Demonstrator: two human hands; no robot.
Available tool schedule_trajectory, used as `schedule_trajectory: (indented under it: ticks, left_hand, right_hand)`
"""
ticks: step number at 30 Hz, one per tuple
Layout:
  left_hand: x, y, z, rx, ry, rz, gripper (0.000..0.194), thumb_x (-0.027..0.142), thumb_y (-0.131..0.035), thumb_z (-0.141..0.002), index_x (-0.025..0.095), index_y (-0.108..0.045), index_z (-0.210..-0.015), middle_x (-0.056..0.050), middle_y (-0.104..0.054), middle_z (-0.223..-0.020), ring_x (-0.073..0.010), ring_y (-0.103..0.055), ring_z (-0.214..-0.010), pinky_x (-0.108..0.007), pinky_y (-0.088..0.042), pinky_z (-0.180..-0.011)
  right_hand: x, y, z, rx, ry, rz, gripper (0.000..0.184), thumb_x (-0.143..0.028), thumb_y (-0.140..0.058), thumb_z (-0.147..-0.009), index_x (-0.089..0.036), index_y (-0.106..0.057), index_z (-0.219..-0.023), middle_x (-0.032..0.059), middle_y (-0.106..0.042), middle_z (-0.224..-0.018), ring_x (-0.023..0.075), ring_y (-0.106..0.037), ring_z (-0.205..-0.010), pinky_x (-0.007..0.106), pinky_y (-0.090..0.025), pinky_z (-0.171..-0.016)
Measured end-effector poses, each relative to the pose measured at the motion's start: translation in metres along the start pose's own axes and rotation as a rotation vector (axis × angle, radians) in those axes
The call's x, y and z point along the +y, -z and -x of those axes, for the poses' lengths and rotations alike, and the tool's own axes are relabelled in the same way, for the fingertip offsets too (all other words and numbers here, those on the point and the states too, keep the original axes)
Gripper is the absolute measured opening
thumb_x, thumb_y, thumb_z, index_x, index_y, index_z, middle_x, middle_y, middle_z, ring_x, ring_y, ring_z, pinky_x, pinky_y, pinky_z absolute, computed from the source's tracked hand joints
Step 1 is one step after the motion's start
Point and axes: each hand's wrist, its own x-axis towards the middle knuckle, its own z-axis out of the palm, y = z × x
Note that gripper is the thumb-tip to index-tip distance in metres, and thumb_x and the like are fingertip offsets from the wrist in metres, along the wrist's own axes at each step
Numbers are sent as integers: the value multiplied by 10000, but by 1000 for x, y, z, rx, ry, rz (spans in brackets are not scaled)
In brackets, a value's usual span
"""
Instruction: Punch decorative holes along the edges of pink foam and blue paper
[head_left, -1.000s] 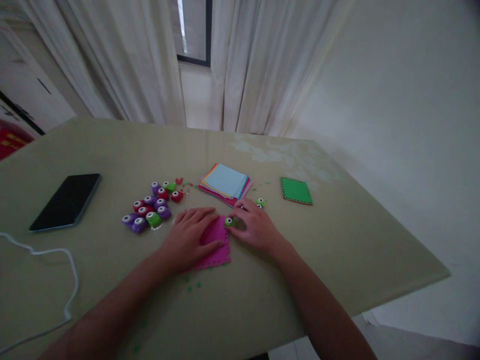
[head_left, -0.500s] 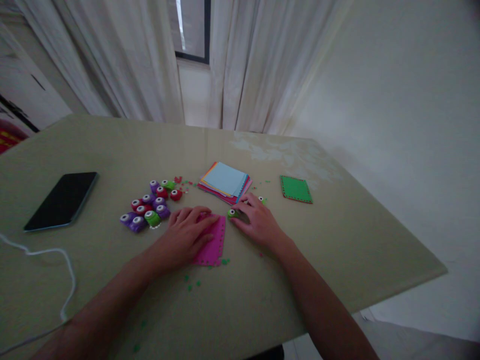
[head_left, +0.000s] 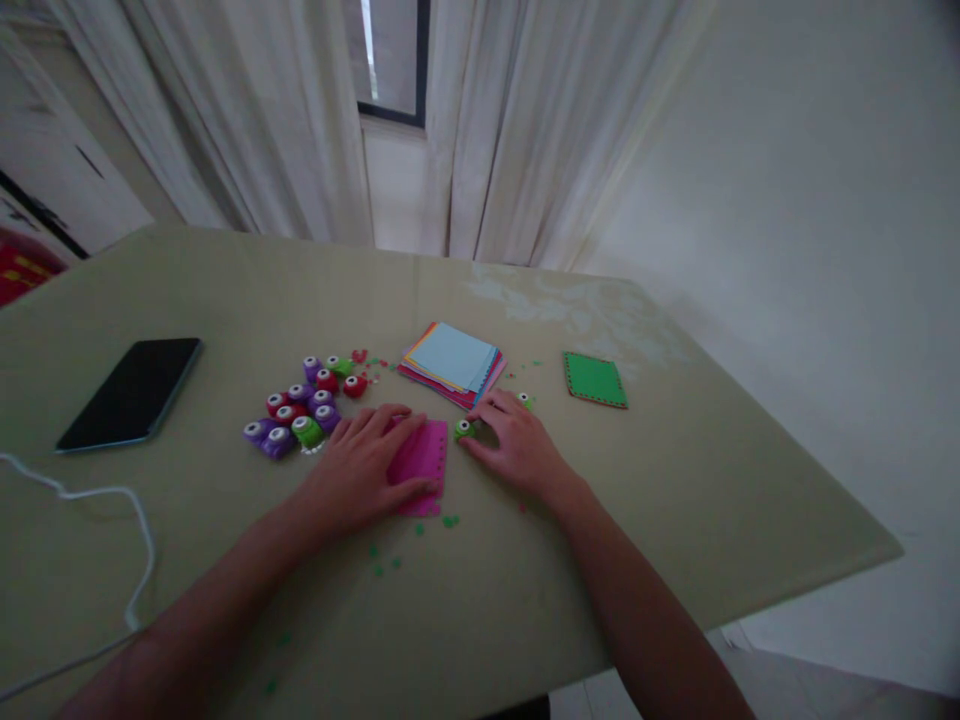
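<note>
Pink card (head_left: 424,455) flat on the counter (head_left: 675,500), mid-front, scalloped cut-outs along its right edge. Left hand (head_left: 371,460) spread wide on it, probably so it can't slide. Green punch (head_left: 463,430) just off that edge, between right thumb and fingers; right hand (head_left: 514,440) narrow around it, low on the counter, likely for a steady hold near the card. Second green punch (head_left: 525,400) partly hidden behind that hand. Card stack (head_left: 454,358) beyond, likely kept within reach; green card (head_left: 595,380) apart at right. Punch cluster (head_left: 322,415) left, bunched maybe to leave working room. Green bits (head_left: 448,521) scattered in front. Tablet (head_left: 131,393) and white cable (head_left: 142,520) far left. Counter dull green, pale patch at back. Curtains (head_left: 292,130), window (head_left: 386,60), white wall (head_left: 810,250); dim light.
</note>
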Motion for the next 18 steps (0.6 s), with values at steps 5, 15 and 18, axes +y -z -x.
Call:
schedule_trajectory:
  ticks: [5,15,18]
  left_hand:
    - [-1,0,-1,11,17,-38,739,703,-709,-898,299,-622,-1511,-122,-596,-1509,-427,-527,-1330,-607,-414,-1099]
    - [1,-2,-1,31,0,-27,712,720,-689,-899,311,-639,-1480,-116,-601,-1482,-418,-524,-1306,-592,-402,-1094]
    - [1,-2,-1,29,-6,-23,729,736,-675,-903,301,-632,-1486,-121,-599,-1480,-421,-526,-1301,-595,-404,-1087]
  right_hand:
    - [-1,-5,-1,10,-24,-5,249,-384,-794,-978,-178,-716,-1093,101,-684,-1144,272,-634,-1124,384,-489,-996]
    - [-2,-14,-4,40,-36,-63,263,-407,-800,-977,-179,-714,-1075,85,-688,-1111,253,-639,-1077,368,-495,-959]
    - [-3,-14,-4,41,-39,-72,254,-395,-811,-970,-185,-712,-1075,81,-693,-1113,251,-638,-1080,369,-496,-964]
